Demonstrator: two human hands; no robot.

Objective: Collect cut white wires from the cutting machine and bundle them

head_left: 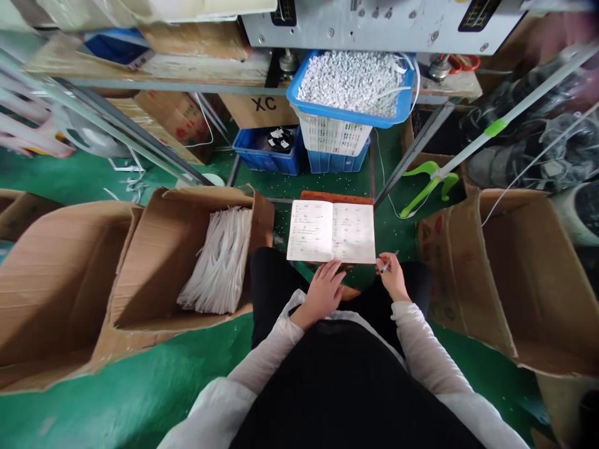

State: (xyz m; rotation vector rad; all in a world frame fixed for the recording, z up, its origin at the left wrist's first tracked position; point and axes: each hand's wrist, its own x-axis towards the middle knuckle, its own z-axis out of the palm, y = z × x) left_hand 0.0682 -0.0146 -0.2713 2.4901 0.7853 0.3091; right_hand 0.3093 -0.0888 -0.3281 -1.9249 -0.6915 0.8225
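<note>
An open notebook (353, 234) with handwritten lines lies in front of my lap, on a reddish-brown wooden surface (337, 197) that shows along its far edge. My left hand (326, 290) rests at the notebook's near edge, its fingers stretched out by the spine and holding nothing. By the lower right corner of the right page, my right hand (392, 274) is closed around a pen (388, 264). The pen tilts up to the right, apart from the writing. Its tip is too small to make out.
Left stands a cardboard box (140, 274) with a bundle of white strips (219, 262); another box (56, 274) is beside it. At right is an open carton (468, 268). Ahead, a blue basket (292, 93) of small white pieces sits below a metal machine (384, 28). A green-footed stand (433, 178) leans right.
</note>
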